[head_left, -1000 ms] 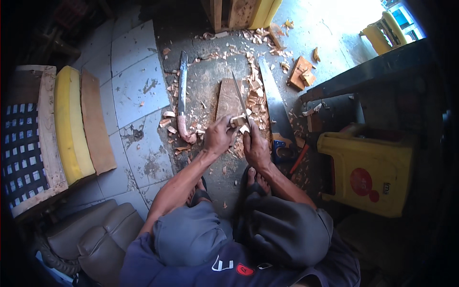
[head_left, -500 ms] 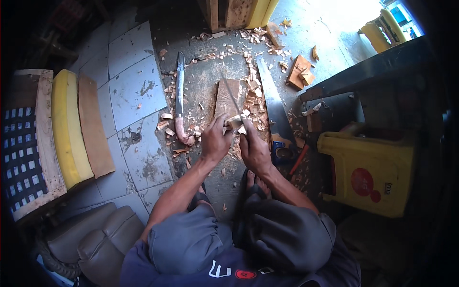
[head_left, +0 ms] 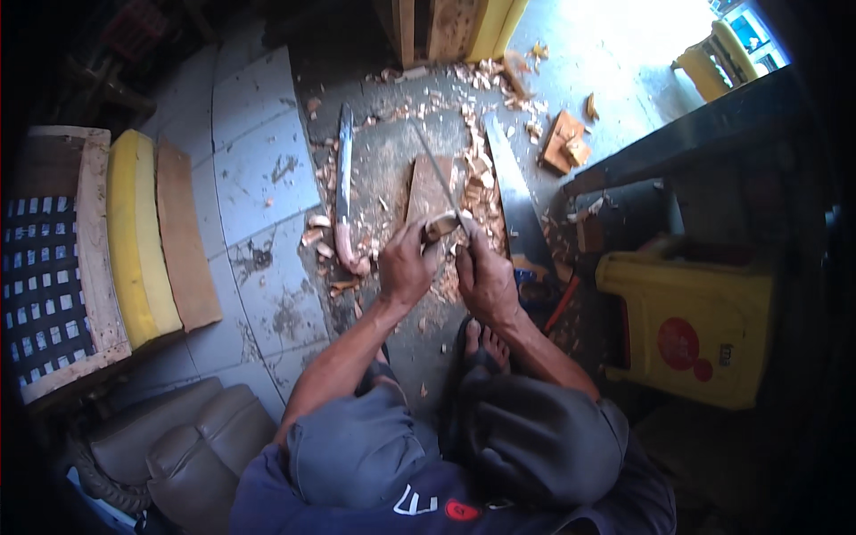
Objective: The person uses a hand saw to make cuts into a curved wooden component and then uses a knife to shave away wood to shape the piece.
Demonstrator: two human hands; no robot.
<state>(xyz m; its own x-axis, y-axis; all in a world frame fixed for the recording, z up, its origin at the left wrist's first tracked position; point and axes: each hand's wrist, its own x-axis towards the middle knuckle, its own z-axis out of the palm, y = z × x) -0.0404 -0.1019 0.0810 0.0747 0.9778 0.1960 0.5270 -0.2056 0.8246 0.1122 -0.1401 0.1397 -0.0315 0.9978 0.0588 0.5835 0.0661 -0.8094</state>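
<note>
My left hand [head_left: 407, 267] grips a small pale wood piece [head_left: 440, 229]. Beside it, my right hand [head_left: 487, 281] is closed on the base of a long thin blade [head_left: 434, 164], which crosses the piece and points forward and slightly left. Beneath lies a brown board [head_left: 428, 178] among scattered shavings [head_left: 481, 178]. A machete with a pale pinkish handle [head_left: 345, 160] lies at left. A handsaw [head_left: 515, 205] lies at right, beside a slim orange-red object [head_left: 560, 308].
Upright wood and yellow foam pieces [head_left: 143, 241] stand at left near brown padded cushions [head_left: 209, 437]. A yellow plastic stool [head_left: 687, 294] sits at right under a dark beam [head_left: 660, 134]. Small wood blocks [head_left: 563, 143], a framed piece [head_left: 446, 31] and another yellow stool [head_left: 713, 62] are farther forward.
The blade's far end has swung leftward over the board, and my hands and the wood piece have shifted slightly. The whole view has moved a little.
</note>
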